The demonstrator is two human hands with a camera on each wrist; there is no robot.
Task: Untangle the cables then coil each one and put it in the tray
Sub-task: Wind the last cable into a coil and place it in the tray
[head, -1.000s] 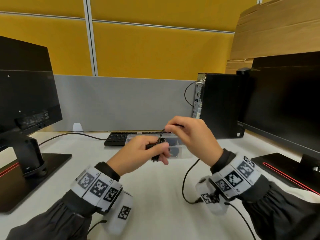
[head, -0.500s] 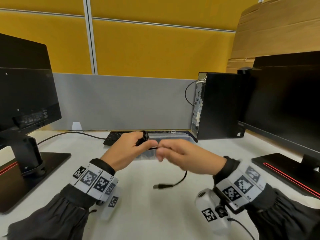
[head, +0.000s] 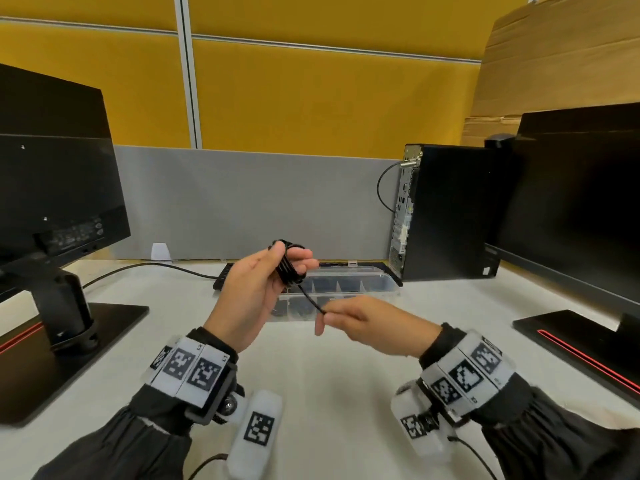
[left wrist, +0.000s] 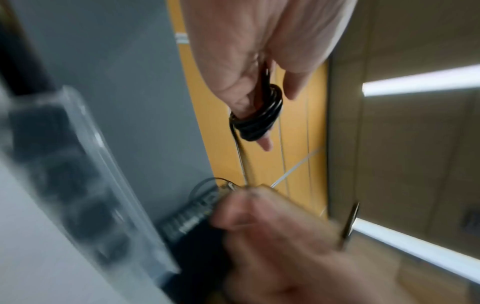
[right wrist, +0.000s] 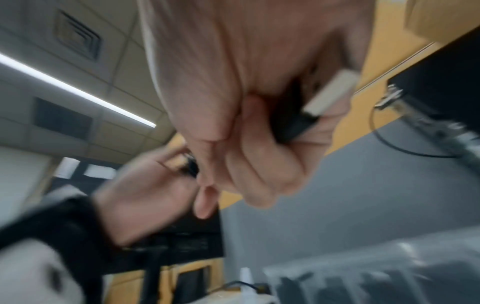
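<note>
A black cable (head: 289,270) is wound in a tight coil round the fingers of my left hand (head: 256,289), which is raised above the desk; the left wrist view shows the coil (left wrist: 259,117) round a finger. A short taut strand runs down to my right hand (head: 360,317), which pinches it. In the right wrist view the cable's USB plug (right wrist: 330,92) sits in my curled right hand (right wrist: 246,133). The clear plastic tray (head: 367,284) lies just behind both hands, with dark coils in its compartments.
A black keyboard (head: 225,277) lies behind the tray. There is a monitor on a stand (head: 62,209) at the left, and a computer tower (head: 446,213) and a second monitor (head: 581,209) at the right. A thin cable (head: 138,268) crosses the desk's back left.
The loose end that hung over the desk half a second ago is now gathered in my right hand. My left hand has risen with the coil, and more cable is wound on it.
</note>
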